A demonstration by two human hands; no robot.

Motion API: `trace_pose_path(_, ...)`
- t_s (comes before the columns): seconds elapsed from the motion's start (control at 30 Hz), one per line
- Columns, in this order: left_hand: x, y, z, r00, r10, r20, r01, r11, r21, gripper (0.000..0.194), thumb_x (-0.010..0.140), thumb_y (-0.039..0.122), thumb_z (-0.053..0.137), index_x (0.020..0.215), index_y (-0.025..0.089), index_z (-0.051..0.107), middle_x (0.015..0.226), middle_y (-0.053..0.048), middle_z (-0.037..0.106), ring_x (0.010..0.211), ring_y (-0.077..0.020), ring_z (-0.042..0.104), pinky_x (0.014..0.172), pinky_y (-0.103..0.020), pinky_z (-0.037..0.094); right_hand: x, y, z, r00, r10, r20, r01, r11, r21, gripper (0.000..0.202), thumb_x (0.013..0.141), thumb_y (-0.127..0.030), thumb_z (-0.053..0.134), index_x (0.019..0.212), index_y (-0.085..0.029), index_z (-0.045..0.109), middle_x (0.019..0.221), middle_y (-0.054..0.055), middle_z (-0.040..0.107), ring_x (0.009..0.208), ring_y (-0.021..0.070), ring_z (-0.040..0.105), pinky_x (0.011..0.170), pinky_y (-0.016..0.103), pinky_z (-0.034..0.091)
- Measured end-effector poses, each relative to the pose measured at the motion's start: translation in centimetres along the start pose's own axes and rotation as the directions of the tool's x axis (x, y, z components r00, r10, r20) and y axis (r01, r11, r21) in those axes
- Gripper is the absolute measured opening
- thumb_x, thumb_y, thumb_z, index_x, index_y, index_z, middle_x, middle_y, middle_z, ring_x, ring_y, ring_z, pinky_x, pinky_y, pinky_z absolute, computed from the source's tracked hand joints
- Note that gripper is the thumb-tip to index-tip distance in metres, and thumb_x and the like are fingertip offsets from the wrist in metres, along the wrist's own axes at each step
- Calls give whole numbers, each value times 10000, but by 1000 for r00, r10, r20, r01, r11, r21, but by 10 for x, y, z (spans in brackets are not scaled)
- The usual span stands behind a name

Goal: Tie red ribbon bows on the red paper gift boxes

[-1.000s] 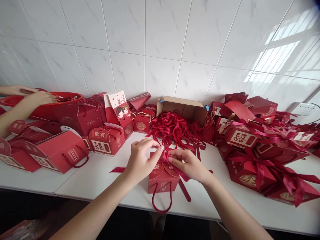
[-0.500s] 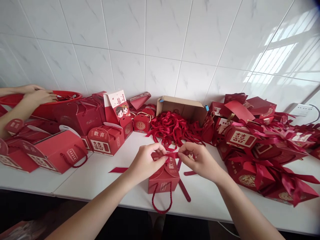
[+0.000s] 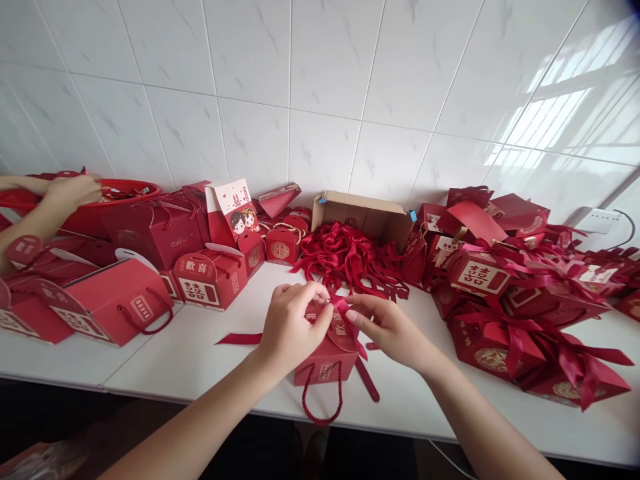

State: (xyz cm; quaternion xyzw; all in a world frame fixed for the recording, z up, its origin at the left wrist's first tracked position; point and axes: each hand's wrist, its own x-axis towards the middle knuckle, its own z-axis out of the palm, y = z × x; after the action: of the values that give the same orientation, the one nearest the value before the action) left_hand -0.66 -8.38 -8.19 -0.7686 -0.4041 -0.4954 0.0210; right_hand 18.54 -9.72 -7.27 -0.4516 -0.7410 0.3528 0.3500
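A small red gift box (image 3: 325,363) with gold characters and a red rope handle (image 3: 323,421) stands upright in front of me. Across its top lies a red satin ribbon (image 3: 340,305). My left hand (image 3: 297,319) is closed in a pinch on the ribbon at the box's left side, and one ribbon tail (image 3: 239,339) sticks out to the left behind it. On the other side, my right hand (image 3: 383,327) pinches the ribbon between thumb and fingers, while a loose end hangs down the box's right corner. Part of the lid is hidden behind my fingers.
A heap of red ribbons (image 3: 345,253) spills from a cardboard box (image 3: 363,205). Ribbon-tied boxes (image 3: 500,347) are piled at right; more gift boxes (image 3: 113,300) stand at left. Another person's hand (image 3: 75,190) reaches over a red basin (image 3: 145,191). A red strip (image 3: 367,381) lies beside my box.
My right hand has moved slightly down and its fingers have shifted on the ribbon. The ribbon, stretched between my hands before, now folds over the lid with an end hanging at right.
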Motion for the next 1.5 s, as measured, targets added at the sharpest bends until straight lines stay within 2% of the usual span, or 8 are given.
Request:
trace_pose_path(0.23, -3, -2, -5, 988, -138, 68, 146, 981, -129, 34, 807, 199, 572, 830, 216, 554, 756, -4, 690, 732, -182, 666, 741, -337, 480, 16, 9, 19, 991, 32, 129, -69, 954, 293, 318, 817, -468, 667, 918, -167, 685, 629, -2, 636, 606, 130, 559, 620, 264, 434)
trace_pose_path(0.43, -15, -24, -28, 913, -318, 255, 383, 883, -271, 197, 787, 277, 552, 975, 223, 572, 1031, -55, 660, 1042, -234, 617, 924, -394, 454, 18, 8, 28, 1000, -13, -9, 15, 945, 326, 259, 724, -442, 759, 801, -195, 767, 865, 50, 722, 794, 191, 640, 737, 307, 484)
trace_pose_path(0.73, -29, -50, -22, 675, -411, 613, 666, 697, -266, 416, 858, 540, 512, 624, 196, 495, 579, 40, 488, 566, -137, 510, 563, -249, 431, 18, 15, 29, 998, -3, 59, -23, 899, 437, 256, 791, -435, 695, 822, -183, 729, 777, 28, 700, 697, 151, 606, 670, 285, 477)
trace_pose_path(0.9, -8, -45, -37, 774, -320, 546, 521, 812, -263, 293, 836, 430, 598, 669, 190, 581, 631, 21, 566, 588, -136, 532, 541, -232, 420, 19, 8, 29, 989, 120, 90, -149, 856, 496, 260, 748, -419, 716, 820, -172, 753, 734, 26, 692, 637, 132, 578, 620, 263, 444)
trace_pose_path(1.13, 42, -18, -70, 798, 74, 599, -38, 997, -73, 151, 860, 255, 576, 826, 288, 720, 862, -2, 709, 873, -202, 630, 783, -286, 486, 22, -13, 46, 979, 149, -137, -124, 977, 175, 159, 752, -269, 623, 775, -170, 745, 630, 15, 632, 560, 128, 486, 526, 249, 359)
trace_pose_path(1.33, 78, 2, -35, 704, 331, 629, -289, 942, -172, 222, 836, 132, 560, 826, 294, 711, 843, 18, 733, 888, -199, 596, 889, -343, 413, 20, -12, 47, 997, 13, -71, -12, 1000, 23, 290, 777, -268, 583, 519, -185, 479, 518, -41, 384, 513, 99, 313, 478, 249, 248)
trace_pose_path(1.4, 78, -1, -21, 757, 337, 559, -316, 939, -137, 173, 802, 130, 610, 827, 280, 694, 922, 10, 727, 969, -211, 586, 942, -382, 373, 19, -9, 46, 997, 23, -75, -18, 998, 59, 383, 822, -377, 568, 520, -190, 425, 525, -39, 357, 517, 99, 297, 477, 253, 244)
trace_pose_path(1.5, 63, -9, -13, 941, 174, 290, -176, 984, -21, 49, 827, 225, 615, 787, 212, 639, 914, -44, 689, 934, -226, 581, 874, -388, 405, 19, -5, 45, 995, -10, -101, 21, 994, 109, 463, 880, -483, 495, 537, -191, 388, 559, -30, 352, 554, 108, 318, 510, 257, 274)
